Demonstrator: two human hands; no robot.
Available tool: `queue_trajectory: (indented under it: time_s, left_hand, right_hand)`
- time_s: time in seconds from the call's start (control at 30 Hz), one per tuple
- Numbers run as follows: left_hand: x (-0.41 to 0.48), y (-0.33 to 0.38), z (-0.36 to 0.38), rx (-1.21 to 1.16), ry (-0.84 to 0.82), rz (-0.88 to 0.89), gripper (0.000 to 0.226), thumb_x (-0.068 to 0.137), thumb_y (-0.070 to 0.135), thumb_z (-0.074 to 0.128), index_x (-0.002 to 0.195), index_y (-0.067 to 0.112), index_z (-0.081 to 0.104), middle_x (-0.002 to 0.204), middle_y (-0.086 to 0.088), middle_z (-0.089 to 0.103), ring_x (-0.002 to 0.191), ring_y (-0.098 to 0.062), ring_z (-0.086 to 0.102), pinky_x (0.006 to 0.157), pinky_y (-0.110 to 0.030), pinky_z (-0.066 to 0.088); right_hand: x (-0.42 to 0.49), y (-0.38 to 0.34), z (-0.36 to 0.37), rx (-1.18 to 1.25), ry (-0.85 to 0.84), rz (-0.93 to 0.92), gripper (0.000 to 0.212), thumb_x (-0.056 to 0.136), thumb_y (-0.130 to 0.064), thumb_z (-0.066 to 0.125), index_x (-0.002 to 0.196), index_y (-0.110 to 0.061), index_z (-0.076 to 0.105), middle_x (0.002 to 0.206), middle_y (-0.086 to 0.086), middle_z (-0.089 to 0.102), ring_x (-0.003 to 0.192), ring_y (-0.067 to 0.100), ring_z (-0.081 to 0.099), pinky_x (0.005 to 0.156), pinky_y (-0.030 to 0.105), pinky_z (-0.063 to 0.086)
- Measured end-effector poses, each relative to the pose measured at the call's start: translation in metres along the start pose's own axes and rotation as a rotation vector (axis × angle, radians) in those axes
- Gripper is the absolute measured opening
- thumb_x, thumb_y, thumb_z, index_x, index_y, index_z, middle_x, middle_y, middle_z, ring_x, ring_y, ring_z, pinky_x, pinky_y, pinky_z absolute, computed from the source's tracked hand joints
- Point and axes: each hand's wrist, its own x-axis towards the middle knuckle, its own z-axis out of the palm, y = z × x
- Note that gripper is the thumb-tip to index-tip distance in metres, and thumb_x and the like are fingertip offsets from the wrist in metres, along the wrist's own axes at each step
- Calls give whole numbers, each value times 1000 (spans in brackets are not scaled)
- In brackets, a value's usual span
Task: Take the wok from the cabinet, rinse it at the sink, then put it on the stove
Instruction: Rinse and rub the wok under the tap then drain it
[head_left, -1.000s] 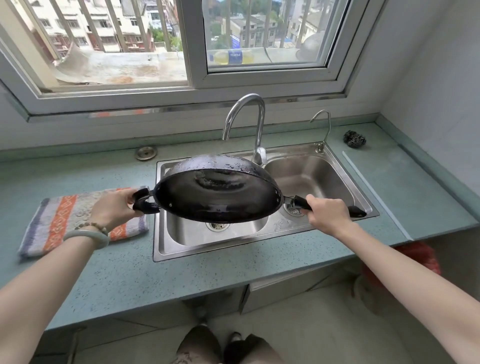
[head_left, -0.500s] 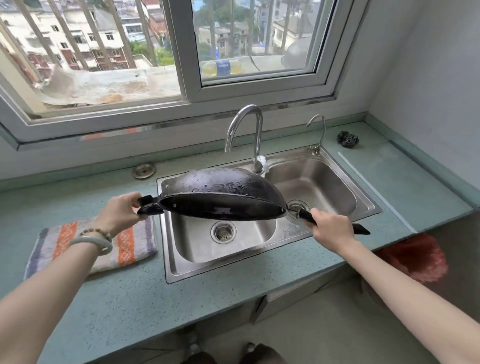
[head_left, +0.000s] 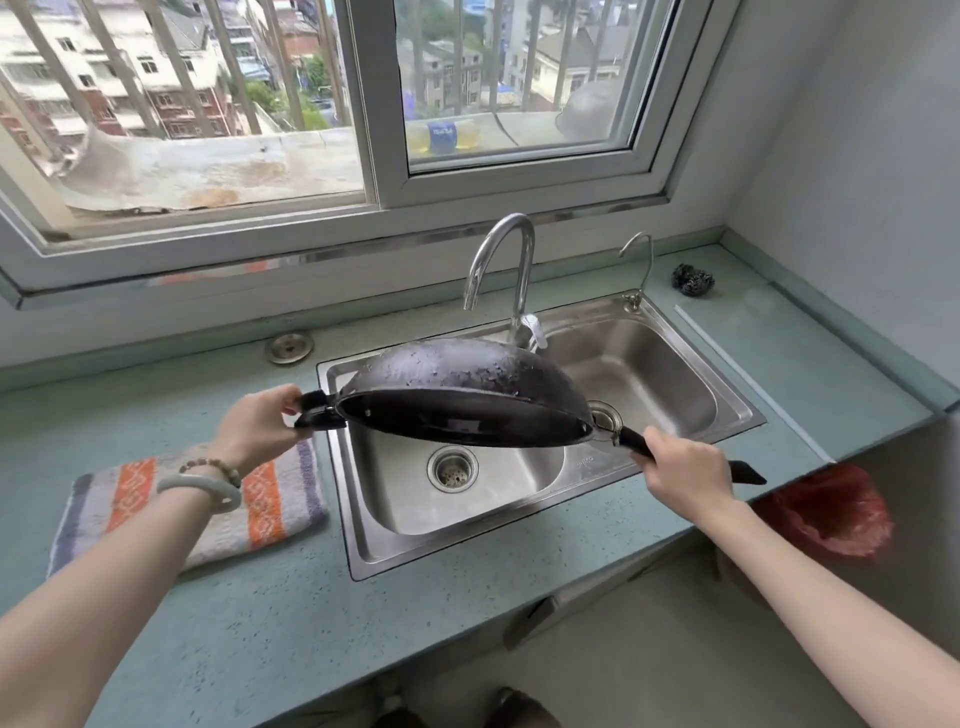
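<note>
Wok (head_left: 457, 376): it is probably iron or steel, so likely heavy and stiff, with no give. Its dark shell is beaded with water and is best treated as slippery, so the two black handles are the places to hold it. The left hand (head_left: 260, 423) curls around the short side handle (head_left: 314, 410). The right hand (head_left: 680, 475) wraps the long handle (head_left: 631, 439) near the bowl, and the handle's tip sticks out past the fist. With weight spread across both ends, a two-handed carry seems wise.

The wok is black and rough-skinned. It is tipped almost upside down, with its rounded back up and its mouth facing down and toward the person. It hangs in the air above the left basin of the steel sink (head_left: 358, 551), over the drain (head_left: 452, 467) and in front of the tap (head_left: 511, 260), touching neither.

A striped cloth (head_left: 130, 493) lies on the green counter (head_left: 260, 623) just left of the sink. A dark scouring ball (head_left: 692, 279) sits in the far right corner. No stove is in view.
</note>
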Motion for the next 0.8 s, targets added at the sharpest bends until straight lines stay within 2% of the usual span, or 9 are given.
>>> queue_trajectory:
  time_s: [0.1,0.2,0.37,0.5,0.57,0.63,0.73,0.8]
  left_hand:
    - [-5,-7,12,58,-49,2,18,78,20,75,86,20,58,94,0,70,80,-14,61,58,-18,38]
    - [-13,-26,8,72,-62,-37,19,78,20,74,83,20,56,94,-2,71,82,-17,62,59,-23,40]
    - [-34,-78,-36,22,76,-145,22,70,13,76,84,17,60,94,-7,72,89,-29,67,70,-35,49]
    - [-65,-132,-84,30,181,-240,23,69,17,79,87,16,64,91,-7,73,89,-27,67,71,-37,51]
    - [-81,-152,-99,51,206,-283,23,69,21,79,85,17,63,90,-6,72,87,-27,67,69,-36,50]
    - [-99,-173,-112,62,229,-354,23,69,20,79,85,16,63,90,-6,72,87,-28,67,70,-36,50]
    - [-121,-194,-118,48,235,-443,26,68,16,80,88,15,64,92,-8,71,89,-29,65,74,-35,49]
    - [-132,-202,-114,21,238,-474,25,68,12,79,88,13,64,91,-8,71,89,-28,65,75,-34,47]
  right_hand:
    - [0,-9,4,-20,-111,15,19,87,-27,61,85,-10,54,65,4,66,53,31,64,48,27,30]
    - [12,-20,-2,-53,-197,-15,24,91,-35,54,93,-12,55,77,5,70,68,32,67,52,31,36]
    - [56,-75,-11,5,-103,-97,23,81,-30,69,81,-10,58,61,7,67,51,33,64,46,30,40]
    - [96,-142,-12,80,-96,-199,20,85,-30,60,87,-10,56,71,9,69,62,35,66,52,34,42]
    - [107,-169,-12,99,-53,-263,18,82,-27,53,83,-9,55,70,9,68,60,36,65,50,33,41]
    - [116,-199,-8,138,-15,-330,21,79,-28,48,79,-8,54,66,11,67,56,37,64,48,32,34]
    - [126,-231,-1,151,-8,-378,20,79,-23,64,76,-7,53,63,14,66,53,39,63,47,32,31]
    - [130,-244,4,122,-30,-412,20,79,-23,66,78,-8,52,65,12,67,56,38,64,47,33,31]
